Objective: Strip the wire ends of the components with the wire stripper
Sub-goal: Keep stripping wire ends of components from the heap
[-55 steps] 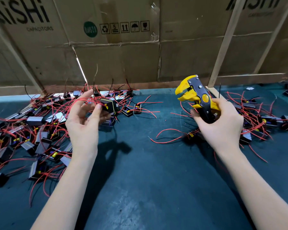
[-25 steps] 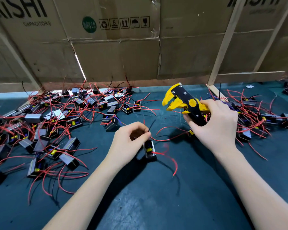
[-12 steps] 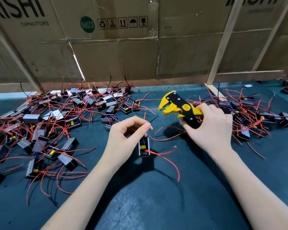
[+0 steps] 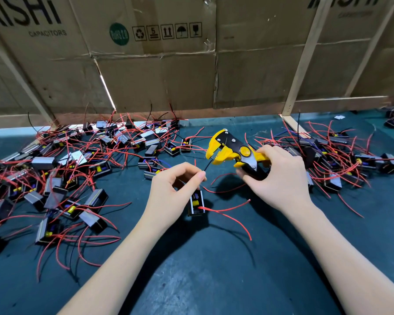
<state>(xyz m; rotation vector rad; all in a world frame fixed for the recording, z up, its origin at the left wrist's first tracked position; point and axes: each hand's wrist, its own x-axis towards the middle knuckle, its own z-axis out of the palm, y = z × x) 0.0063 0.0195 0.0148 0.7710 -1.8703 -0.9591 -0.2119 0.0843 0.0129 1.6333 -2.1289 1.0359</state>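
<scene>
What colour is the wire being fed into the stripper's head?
Black. The left hand pinches a thin black wire at the wire stripper; clearest in the head view.

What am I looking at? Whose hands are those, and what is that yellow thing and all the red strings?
The camera sits on a person's head and looks down at their own hands. The right hand grips a yellow wire stripper, a tool that peels the coating off wire ends. The left hand pinches a thin black wire up to the tool's mouth. That wire belongs to a small black component hanging below the fingers. The red strings are wires on many more such components, lying on the dark green table.
</scene>
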